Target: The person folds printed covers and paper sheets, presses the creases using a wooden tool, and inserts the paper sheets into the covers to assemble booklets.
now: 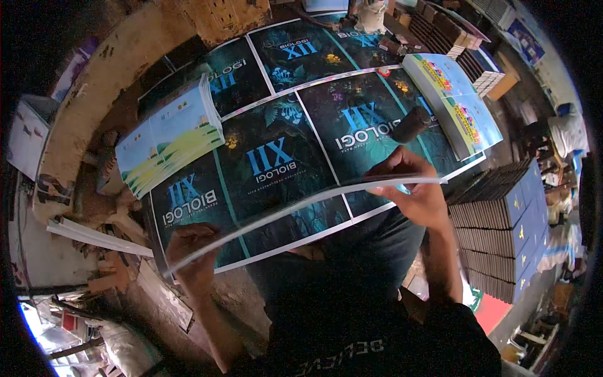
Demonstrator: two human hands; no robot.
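A thin stack of paper sheets [314, 197], seen nearly edge-on as a bowed white band, stretches between my two hands above the table. At its left end, my left hand [193, 248] grips the edge with curled fingers. Its right end lies between the thumb and fingers of my right hand [416, 188]. Below the stack, large dark teal printed cover sheets [270, 141] cover the tabletop. A dark cylindrical object [411, 126] rests on them, just beyond my right hand. Light blue and yellow printed sheets lie in one pile [173, 135] at left and another pile [453, 103] at right.
Tall stacks of blue-covered books [496, 226] stand right of the table. More dark bundles [443, 31] sit at the far right. A whitish lumpy object [370, 17] stands at the far edge. White strips [97, 237] jut out at left, near a worn wooden surface [78, 147].
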